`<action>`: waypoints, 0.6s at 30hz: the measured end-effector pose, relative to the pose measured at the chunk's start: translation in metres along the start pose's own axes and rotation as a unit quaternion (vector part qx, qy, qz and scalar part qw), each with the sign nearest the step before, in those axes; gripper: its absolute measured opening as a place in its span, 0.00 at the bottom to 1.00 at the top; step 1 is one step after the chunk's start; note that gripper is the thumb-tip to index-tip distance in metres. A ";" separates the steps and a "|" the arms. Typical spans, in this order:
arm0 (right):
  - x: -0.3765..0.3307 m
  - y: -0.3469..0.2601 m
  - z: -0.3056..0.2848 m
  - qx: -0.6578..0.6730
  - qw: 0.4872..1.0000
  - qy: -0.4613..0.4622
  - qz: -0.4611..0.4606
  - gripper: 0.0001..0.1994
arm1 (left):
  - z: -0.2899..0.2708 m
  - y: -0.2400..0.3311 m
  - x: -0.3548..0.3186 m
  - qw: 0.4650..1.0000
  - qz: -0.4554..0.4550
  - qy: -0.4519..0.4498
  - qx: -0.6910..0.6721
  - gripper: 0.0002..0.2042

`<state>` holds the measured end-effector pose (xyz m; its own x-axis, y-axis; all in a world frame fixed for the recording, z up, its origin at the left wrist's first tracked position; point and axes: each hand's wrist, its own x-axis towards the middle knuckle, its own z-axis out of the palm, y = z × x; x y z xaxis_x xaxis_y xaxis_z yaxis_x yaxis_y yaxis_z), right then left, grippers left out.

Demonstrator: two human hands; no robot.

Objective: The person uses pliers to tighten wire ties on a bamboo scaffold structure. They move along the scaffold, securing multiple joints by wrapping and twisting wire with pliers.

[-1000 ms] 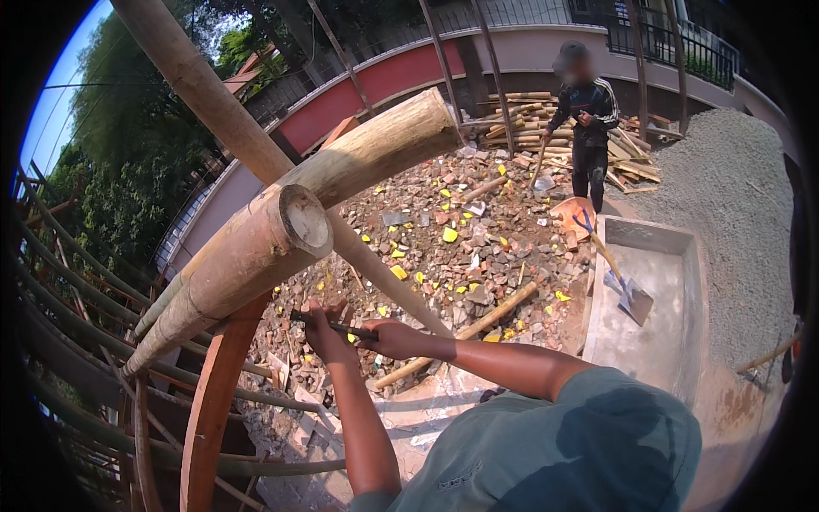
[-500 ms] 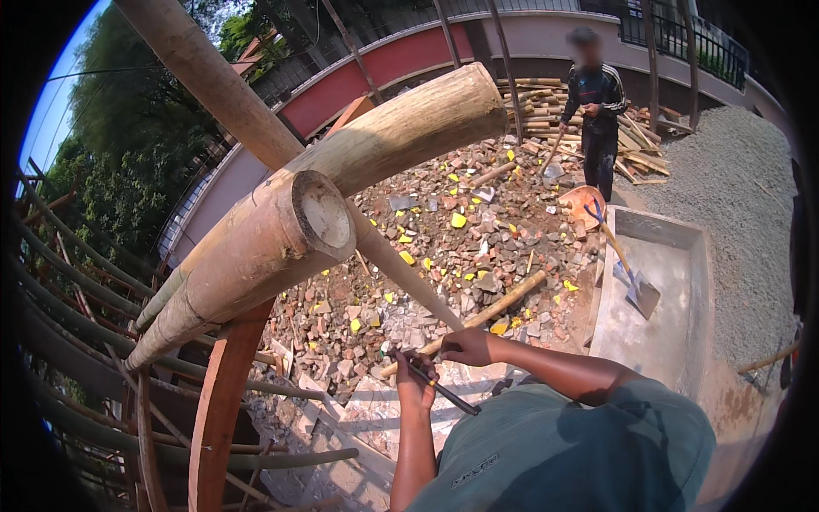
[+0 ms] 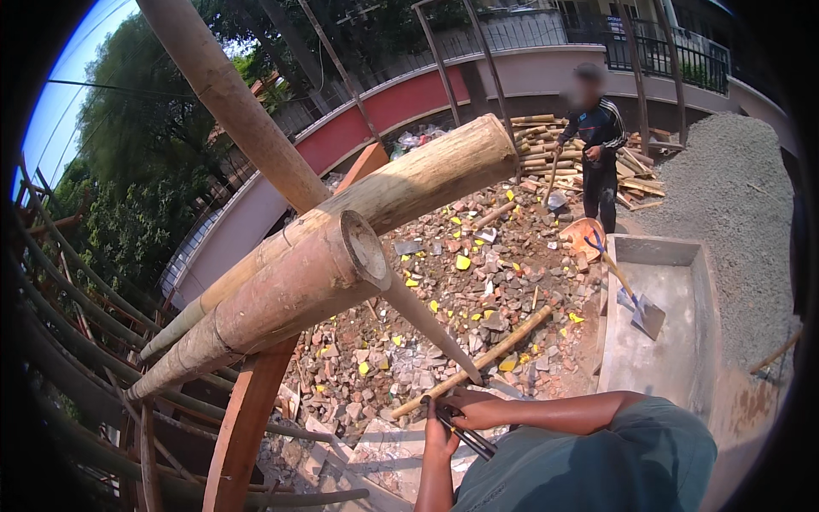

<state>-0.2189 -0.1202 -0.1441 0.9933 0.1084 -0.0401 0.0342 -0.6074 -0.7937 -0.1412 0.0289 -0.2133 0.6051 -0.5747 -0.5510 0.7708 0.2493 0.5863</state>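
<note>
My left hand is closed round a long dark tool with two slim bars, held low in front of my green shirt. The lower ends of the bars point toward my body. From the right, my right hand reaches across with its fingers bent in against the upper part of the tool, which the hands partly hide. Ahead and to the left of my hands, a thick bamboo pole with a cut end lies beside another bamboo pole. A reddish wooden beam stands under them.
Broken brick rubble covers the ground, with a loose pole on it. A shovel leans in a concrete trough. Gravel is heaped at right. A person stands behind, holding a wooden handle.
My right hand has come down and left onto the tool, which shows two bars where one showed before. The view has tilted, so the poles sit lower and further right. The person has turned slightly.
</note>
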 end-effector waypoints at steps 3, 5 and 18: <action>-0.005 0.000 0.005 0.013 1.000 0.006 -0.007 0.20 | -0.004 -0.003 -0.006 1.000 -0.005 0.001 0.030 0.22; -0.006 0.000 0.009 0.020 1.000 -0.010 -0.013 0.16 | -0.002 -0.005 -0.009 1.000 -0.009 0.017 0.024 0.22; -0.063 0.006 0.026 0.435 0.866 0.072 0.237 0.09 | 0.027 -0.036 -0.040 0.971 -0.102 -0.119 0.178 0.30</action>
<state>-0.2836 -0.1103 -0.1623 0.8789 -0.1275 -0.4596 -0.4147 0.2715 -0.8685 -0.1983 0.0214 -0.1963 0.3505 -0.7586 -0.5493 0.7261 -0.1504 0.6710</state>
